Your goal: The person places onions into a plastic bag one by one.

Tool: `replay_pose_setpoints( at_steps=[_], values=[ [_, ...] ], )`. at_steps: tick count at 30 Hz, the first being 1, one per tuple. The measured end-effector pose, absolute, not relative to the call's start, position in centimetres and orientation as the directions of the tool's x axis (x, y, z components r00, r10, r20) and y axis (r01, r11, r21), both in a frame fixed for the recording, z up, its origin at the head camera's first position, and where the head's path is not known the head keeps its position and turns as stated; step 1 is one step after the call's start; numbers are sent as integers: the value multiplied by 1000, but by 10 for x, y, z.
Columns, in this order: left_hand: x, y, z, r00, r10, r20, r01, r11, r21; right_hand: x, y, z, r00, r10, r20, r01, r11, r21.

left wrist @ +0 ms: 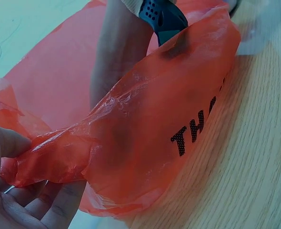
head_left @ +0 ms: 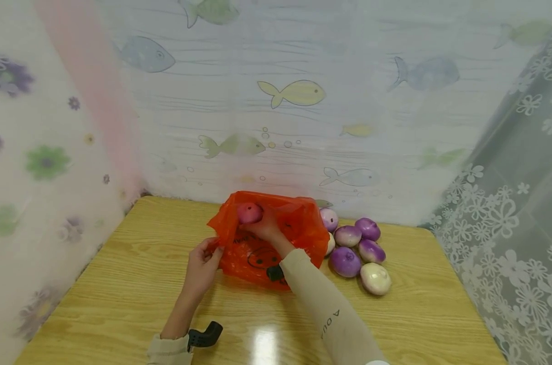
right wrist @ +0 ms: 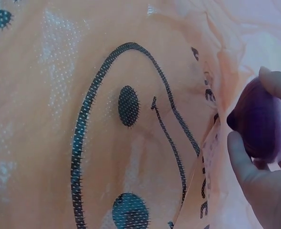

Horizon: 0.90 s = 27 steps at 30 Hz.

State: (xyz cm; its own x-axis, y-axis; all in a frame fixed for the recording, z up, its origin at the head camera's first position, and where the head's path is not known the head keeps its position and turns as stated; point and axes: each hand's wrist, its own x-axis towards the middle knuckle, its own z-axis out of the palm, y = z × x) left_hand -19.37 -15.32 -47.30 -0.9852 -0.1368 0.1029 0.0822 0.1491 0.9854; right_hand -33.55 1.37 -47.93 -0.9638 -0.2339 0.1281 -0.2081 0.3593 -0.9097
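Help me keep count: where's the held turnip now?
In the head view, the held turnip is in the right hand, inside the red bag near its left edge, beyond the left hand.

The red bag (left wrist: 145, 124) reads "TH", further letters unclear, and the right sleeve (head_left: 332, 304) apparently "AQUA".

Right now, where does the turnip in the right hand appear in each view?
Head: the turnip sits slightly left of centre, in the open bag.
Left wrist: cannot be made out.
Right wrist: far right, around mid-height.
Shared landmark: the bag, in all three.
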Motion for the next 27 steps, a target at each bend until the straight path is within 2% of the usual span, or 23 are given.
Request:
replay_pose_setpoints(
  at_steps=[10, 19, 22, 27],
  values=[
    [-191, -153, -469, -984, -142, 106, 87, 133, 987, -328, 15, -480, -968, -198, 154, -218, 360, -907],
    [-192, -154, -468, -984, -142, 105, 87, 127, 988, -309, 18, -456, -968, -210, 134, -202, 342, -918],
    [-192, -153, -468, -982, -149, 114, 95, 131, 987, -298, 23, -444, -962, -244, 119, -191, 298, -935],
    [-192, -154, -470, -981, -154, 114, 92, 143, 985, -276, 39, -419, -947, -320, 39, -100, 177, -979]
  ],
)
